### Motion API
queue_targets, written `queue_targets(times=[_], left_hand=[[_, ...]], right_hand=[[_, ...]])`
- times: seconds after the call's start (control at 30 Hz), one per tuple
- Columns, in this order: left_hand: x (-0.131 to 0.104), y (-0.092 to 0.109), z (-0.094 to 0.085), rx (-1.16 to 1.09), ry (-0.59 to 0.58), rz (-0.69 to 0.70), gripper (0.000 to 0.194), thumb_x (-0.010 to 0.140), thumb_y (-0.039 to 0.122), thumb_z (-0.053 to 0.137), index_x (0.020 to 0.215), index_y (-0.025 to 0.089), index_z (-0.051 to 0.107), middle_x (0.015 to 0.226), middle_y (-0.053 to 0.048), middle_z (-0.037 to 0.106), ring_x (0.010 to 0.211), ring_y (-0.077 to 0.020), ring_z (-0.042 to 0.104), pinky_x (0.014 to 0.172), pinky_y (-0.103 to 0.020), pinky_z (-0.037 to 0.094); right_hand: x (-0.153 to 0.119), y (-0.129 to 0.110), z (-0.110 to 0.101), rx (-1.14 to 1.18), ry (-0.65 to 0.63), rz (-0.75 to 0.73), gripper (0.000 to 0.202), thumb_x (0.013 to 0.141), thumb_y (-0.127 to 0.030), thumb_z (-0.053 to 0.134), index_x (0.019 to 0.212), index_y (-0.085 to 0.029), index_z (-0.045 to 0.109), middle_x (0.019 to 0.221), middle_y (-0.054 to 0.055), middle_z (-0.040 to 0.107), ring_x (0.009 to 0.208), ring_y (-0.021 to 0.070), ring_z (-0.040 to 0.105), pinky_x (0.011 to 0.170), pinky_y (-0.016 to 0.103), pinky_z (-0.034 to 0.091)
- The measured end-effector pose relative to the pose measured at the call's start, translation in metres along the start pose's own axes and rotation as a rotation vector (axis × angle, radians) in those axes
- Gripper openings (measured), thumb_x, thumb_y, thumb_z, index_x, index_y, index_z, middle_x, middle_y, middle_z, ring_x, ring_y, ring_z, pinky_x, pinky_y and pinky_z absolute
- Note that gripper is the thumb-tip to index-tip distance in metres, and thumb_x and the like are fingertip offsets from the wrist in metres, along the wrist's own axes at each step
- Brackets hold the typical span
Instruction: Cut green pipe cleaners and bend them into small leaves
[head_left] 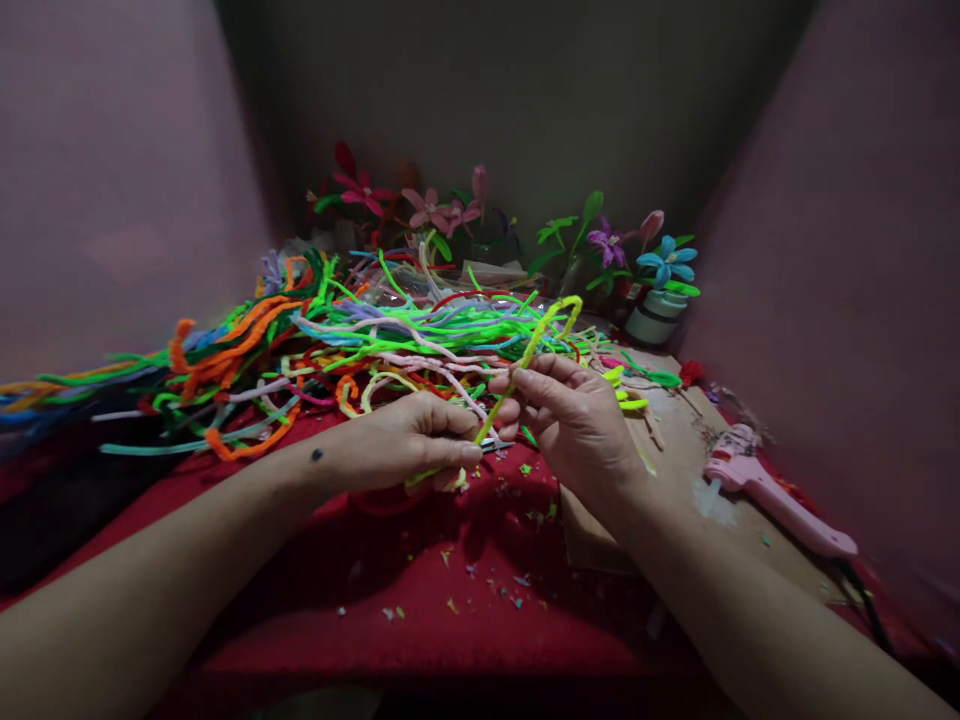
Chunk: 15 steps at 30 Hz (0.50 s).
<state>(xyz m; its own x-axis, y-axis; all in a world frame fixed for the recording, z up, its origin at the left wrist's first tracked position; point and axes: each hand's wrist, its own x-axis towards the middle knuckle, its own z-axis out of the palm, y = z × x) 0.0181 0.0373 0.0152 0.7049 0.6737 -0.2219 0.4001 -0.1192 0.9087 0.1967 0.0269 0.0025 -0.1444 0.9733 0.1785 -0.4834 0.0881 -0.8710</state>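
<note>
A yellow pipe cleaner (534,345) runs between both of my hands, its upper end bent over into a hook. My left hand (431,435) is closed on the lower part, with thumb and fingers pressed together. Higher up, my right hand (566,405) pinches the same pipe cleaner between thumb and fingertips. A small metal tip (495,446), whose kind I cannot make out, shows between the hands. Behind them lies a large heap of pipe cleaners (420,335) in green, orange, pink and other colours. Short yellow pieces (632,404) lie just beyond my right hand.
A pink glue gun (780,490) rests on a cardboard sheet (675,500) at the right. Pipe-cleaner flowers (666,262) stand along the back, one in a white jar (656,317). Coloured scraps (517,590) litter the red cloth (420,640). Walls close in on both sides.
</note>
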Motion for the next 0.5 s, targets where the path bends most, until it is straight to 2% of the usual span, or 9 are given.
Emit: queue_targets(times=[0.1, 0.2, 0.27, 0.37, 0.5], left_hand=[[-0.001, 0.005, -0.001, 0.011, 0.061, 0.037, 0.026, 0.082, 0.035, 0.055, 0.067, 0.013, 0.057, 0.056, 0.002, 0.054, 0.048, -0.0073, 0.046, 0.046, -0.019, 0.035], [0.002, 0.007, 0.002, -0.054, 0.235, 0.147, 0.021, 0.079, 0.033, 0.060, 0.087, 0.014, 0.059, 0.079, -0.002, 0.063, 0.068, -0.0107, 0.055, 0.060, -0.021, 0.044], [0.005, 0.007, 0.006, -0.141, 0.290, 0.196, 0.021, 0.078, 0.027, 0.062, 0.093, 0.014, 0.057, 0.089, -0.003, 0.063, 0.078, -0.0128, 0.058, 0.071, -0.025, 0.047], [0.006, 0.008, 0.013, -0.186, 0.340, 0.217, 0.011, 0.078, 0.022, 0.060, 0.083, 0.013, 0.058, 0.080, -0.001, 0.062, 0.074, -0.0110, 0.058, 0.072, -0.024, 0.047], [0.004, 0.011, 0.018, -0.162, 0.410, 0.191, 0.015, 0.080, 0.022, 0.056, 0.069, 0.013, 0.053, 0.059, 0.004, 0.053, 0.055, -0.0061, 0.049, 0.055, -0.018, 0.042]], right_hand=[[0.001, 0.000, 0.001, 0.016, 0.044, -0.001, 0.012, 0.068, -0.021, 0.071, 0.069, -0.017, 0.060, 0.064, -0.001, 0.066, 0.047, 0.0088, 0.056, 0.044, 0.021, 0.045], [0.000, 0.003, 0.002, 0.019, 0.100, 0.006, 0.016, 0.061, -0.019, 0.076, 0.063, -0.017, 0.059, 0.050, -0.006, 0.055, 0.042, 0.0051, 0.045, 0.041, 0.018, 0.035], [-0.001, 0.006, 0.003, 0.021, 0.100, 0.058, 0.017, 0.059, -0.020, 0.076, 0.063, -0.017, 0.060, 0.049, -0.007, 0.051, 0.042, 0.0046, 0.040, 0.040, 0.019, 0.030], [-0.003, 0.010, 0.004, 0.031, 0.051, 0.124, 0.017, 0.060, -0.021, 0.075, 0.064, -0.017, 0.060, 0.053, -0.006, 0.050, 0.045, 0.0056, 0.039, 0.042, 0.020, 0.029], [-0.004, 0.013, 0.003, 0.073, 0.008, 0.140, 0.017, 0.061, -0.020, 0.075, 0.064, -0.016, 0.058, 0.057, -0.005, 0.051, 0.050, 0.0064, 0.043, 0.047, 0.021, 0.033]])
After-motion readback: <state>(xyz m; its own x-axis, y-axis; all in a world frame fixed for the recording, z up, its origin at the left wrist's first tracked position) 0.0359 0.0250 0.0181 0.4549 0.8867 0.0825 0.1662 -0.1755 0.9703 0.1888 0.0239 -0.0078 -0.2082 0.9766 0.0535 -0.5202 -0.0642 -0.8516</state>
